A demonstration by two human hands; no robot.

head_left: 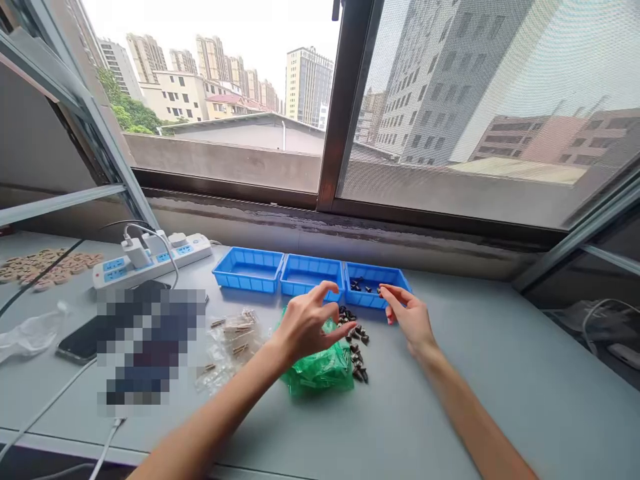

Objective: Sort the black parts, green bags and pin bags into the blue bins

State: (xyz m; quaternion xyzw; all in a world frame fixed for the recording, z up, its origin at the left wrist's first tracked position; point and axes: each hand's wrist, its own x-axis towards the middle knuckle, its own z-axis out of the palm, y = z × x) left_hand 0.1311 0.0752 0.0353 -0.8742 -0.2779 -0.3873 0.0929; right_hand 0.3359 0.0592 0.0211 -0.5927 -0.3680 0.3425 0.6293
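Observation:
My left hand point(313, 323) hovers over a green plastic bag point(323, 367), its thumb and fingers apart with nothing between them. At the near rim of the right blue bin point(395, 277), my right hand point(407, 317) has thumb and index finger pinched together; what they hold, if anything, is too small to name. A few small dark parts point(367, 289) lie in that bin. Between my hands, a loose pile of small dark parts point(359, 357) rests on the table beside the green bag. The middle blue bin point(305, 268) and left blue bin point(250, 267) show no parts.
Clear bags with small brownish pieces point(240, 333) lie left of the green bag. Farther left are a phone point(85, 343), a blurred-out dark object, cables and a white power strip point(155, 260). Wooden pieces point(45, 267) sit at the far left, below metal frame bars.

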